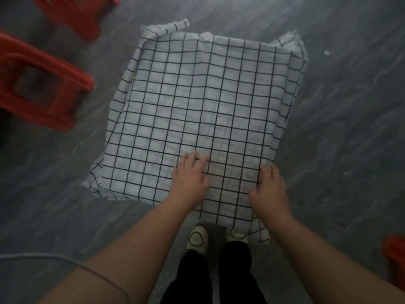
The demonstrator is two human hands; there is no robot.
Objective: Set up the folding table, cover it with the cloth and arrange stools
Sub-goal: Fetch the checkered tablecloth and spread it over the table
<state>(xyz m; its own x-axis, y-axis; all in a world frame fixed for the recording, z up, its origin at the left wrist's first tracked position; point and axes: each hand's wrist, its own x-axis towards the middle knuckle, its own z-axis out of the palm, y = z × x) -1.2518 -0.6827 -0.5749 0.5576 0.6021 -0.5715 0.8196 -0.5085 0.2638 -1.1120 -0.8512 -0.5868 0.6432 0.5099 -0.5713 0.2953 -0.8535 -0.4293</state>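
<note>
A white cloth with a black grid lies spread over the small folding table, which it hides entirely; its edges hang down on all sides. My left hand rests flat on the cloth near the front edge, fingers apart. My right hand presses flat on the cloth at the front right, close to the corner. Neither hand holds anything. A red plastic stool stands on the floor left of the table, and a second red stool stands further back at the upper left.
The floor is grey and streaked. Part of a third red stool shows at the right edge. My shoes stand right at the table's front edge. A thin grey cord crosses the lower left.
</note>
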